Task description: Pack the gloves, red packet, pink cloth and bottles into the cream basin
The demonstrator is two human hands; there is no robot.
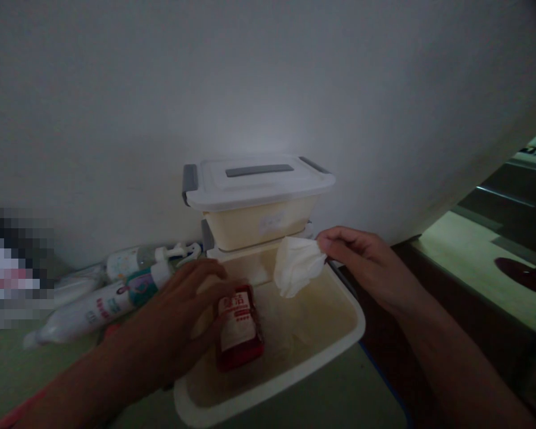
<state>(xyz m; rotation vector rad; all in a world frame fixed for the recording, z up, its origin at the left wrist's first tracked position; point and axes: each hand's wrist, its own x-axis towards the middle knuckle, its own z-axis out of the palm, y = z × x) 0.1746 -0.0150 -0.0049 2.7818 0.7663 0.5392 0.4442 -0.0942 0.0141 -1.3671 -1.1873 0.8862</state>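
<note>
In the head view, my right hand [361,256] pinches a crumpled white tissue [297,265] by one corner, above the right side of an open cream plastic bin [339,310]. My left hand [178,322] reaches over the bin's left rim. Its fingers are around the top and left side of a red bottle [239,328] with a white label, which lies inside the bin. Part of the bottle's upper end is hidden by those fingers. Some thin, pale wrapping [295,339] appears on the bin floor, too dim to make out.
Behind the bin, a lidded box [263,220] with grey clips stands stacked on another against the pale wall [250,77]. A white bottle [89,310] and a clear pump bottle [125,262] lie at the left. Beyond the blue edge at right is a dark floor.
</note>
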